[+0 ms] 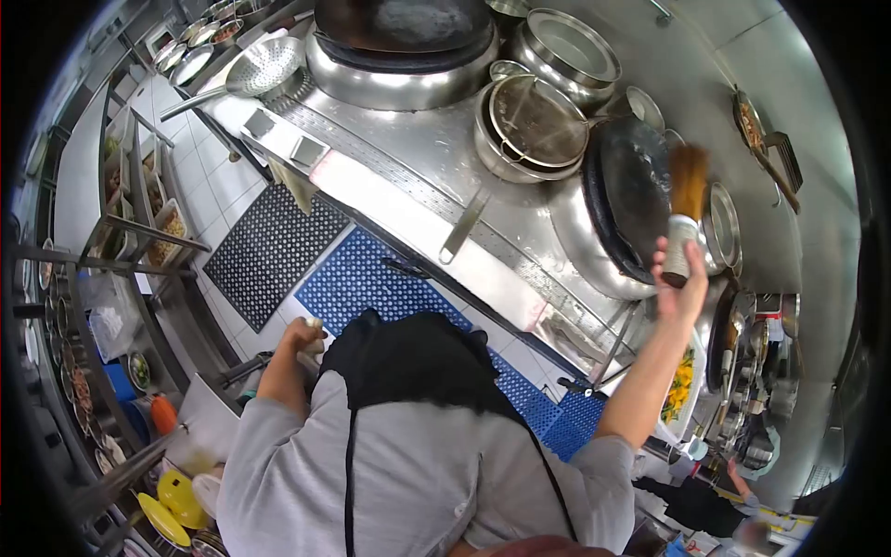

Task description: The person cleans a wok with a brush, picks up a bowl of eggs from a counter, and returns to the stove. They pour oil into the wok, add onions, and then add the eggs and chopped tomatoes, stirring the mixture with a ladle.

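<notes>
My right hand is wrapped round the handle of a brush, held upright with its brown bristles up. The brush is in front of a dark wok that sits on a steel ring at the right of the stove. My left hand is low at my left side, its fingers curled round something whitish that I cannot make out.
A steel counter holds a strainer over a pot, a second wok and a perforated ladle. Blue mats lie on the floor. Shelves with food trays stand at the left; another person is at the lower right.
</notes>
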`<move>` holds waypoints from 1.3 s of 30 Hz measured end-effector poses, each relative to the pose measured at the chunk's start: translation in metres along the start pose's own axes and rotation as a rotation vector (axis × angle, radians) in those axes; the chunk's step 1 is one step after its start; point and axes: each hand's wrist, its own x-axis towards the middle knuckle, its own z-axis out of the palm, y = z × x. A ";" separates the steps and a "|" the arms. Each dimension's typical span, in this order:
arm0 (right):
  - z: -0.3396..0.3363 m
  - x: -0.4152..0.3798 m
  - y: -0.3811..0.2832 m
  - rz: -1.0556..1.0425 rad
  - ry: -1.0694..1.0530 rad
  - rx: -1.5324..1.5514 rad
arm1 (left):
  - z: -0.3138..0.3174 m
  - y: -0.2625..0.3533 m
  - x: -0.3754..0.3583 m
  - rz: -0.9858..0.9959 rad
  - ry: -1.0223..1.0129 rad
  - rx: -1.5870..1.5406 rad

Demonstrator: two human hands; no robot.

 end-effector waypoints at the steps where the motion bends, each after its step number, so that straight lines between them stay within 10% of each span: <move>1: 0.034 -0.018 0.010 0.025 -0.154 0.097 | -0.011 0.005 0.006 0.029 0.000 0.014; 10: 0.304 -0.110 0.166 0.570 -0.483 0.331 | -0.058 0.038 0.049 0.274 0.244 -0.139; 17: 0.350 -0.075 0.349 -0.200 -0.034 -0.355 | -0.048 0.004 0.020 0.249 0.434 -0.265; 25: 0.322 -0.047 0.316 -0.265 -0.450 -1.163 | -0.050 -0.039 0.036 0.165 0.249 -0.193; 29: 0.276 -0.069 0.314 -0.599 -0.419 -0.853 | -0.045 -0.062 0.048 0.127 0.227 -0.008; 31: 0.241 -0.079 0.326 -0.425 -0.527 -0.654 | -0.051 -0.049 0.035 0.120 0.218 0.075; 34: 0.184 -0.093 0.306 0.726 -0.468 0.129 | -0.052 -0.040 0.030 0.119 0.064 -0.023; 36: 0.181 -0.099 0.259 0.821 -0.310 0.728 | -0.044 -0.034 0.035 0.061 0.116 0.057; 39: 0.212 -0.097 0.165 0.718 -0.225 0.807 | -0.008 -0.090 0.137 0.288 0.038 0.351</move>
